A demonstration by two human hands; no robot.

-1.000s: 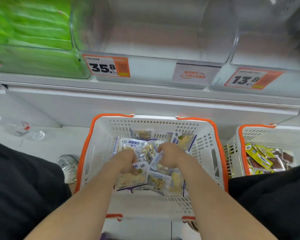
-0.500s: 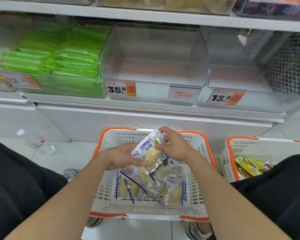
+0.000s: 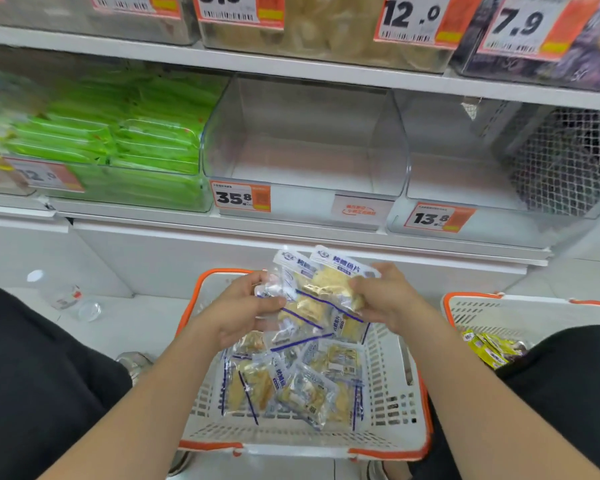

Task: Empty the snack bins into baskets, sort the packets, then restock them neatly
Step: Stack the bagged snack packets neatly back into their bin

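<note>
Raised since 0.5 s ago: both hands w/ bunch of clear blue-striped fish-slice packets [image 3: 321, 289], above white orange-rimmed plastic basket [image 3: 392, 424]. L hand [image 3: 246, 308] & R hand [image 3: 383, 297] fingers curled, gripping bunch's sides; forearms angled inward.

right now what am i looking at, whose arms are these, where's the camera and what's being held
No machine here: one camera worn on a person's head looks forward and down, so the two bare arms are the wearer's own. The left hand and right hand together hold a bunch of clear snack packets above a white basket with an orange rim, which holds more of the same. Ahead, the clear bin tagged 35.8 stands empty; green packets fill the bin beside it. A second basket sits at the right.
</note>
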